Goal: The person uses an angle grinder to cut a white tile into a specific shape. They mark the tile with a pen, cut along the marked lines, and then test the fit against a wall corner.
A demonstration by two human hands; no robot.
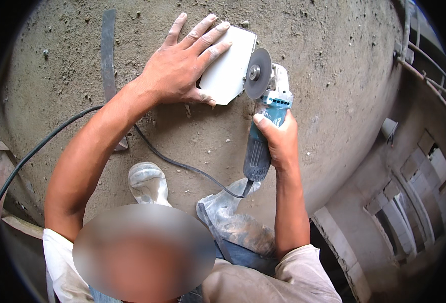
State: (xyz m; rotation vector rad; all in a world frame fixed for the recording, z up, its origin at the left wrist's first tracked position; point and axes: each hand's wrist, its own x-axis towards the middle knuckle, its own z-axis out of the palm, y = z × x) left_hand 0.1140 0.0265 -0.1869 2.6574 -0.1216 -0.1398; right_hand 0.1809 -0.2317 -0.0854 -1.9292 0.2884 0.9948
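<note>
A white tile (229,68) with cut-off corners lies on the rough, dusty ground. My left hand (182,68) rests flat over its left side, fingers spread and thumb at the near edge. In my right hand (279,135) is a teal and black angle grinder (257,151), gripped around its body. The grinder's grey disc (259,74) stands on edge along the tile's right side; I cannot tell whether it touches or spins. Pale dust coats my left fingers.
A dark power cord (170,160) runs from the grinder across the ground to the left, passing under my left forearm. A flat grey strip (108,50) lies left of my hand. My dusty boots (148,181) are close by. Stacked slabs (409,207) and a white bucket (388,127) are at right.
</note>
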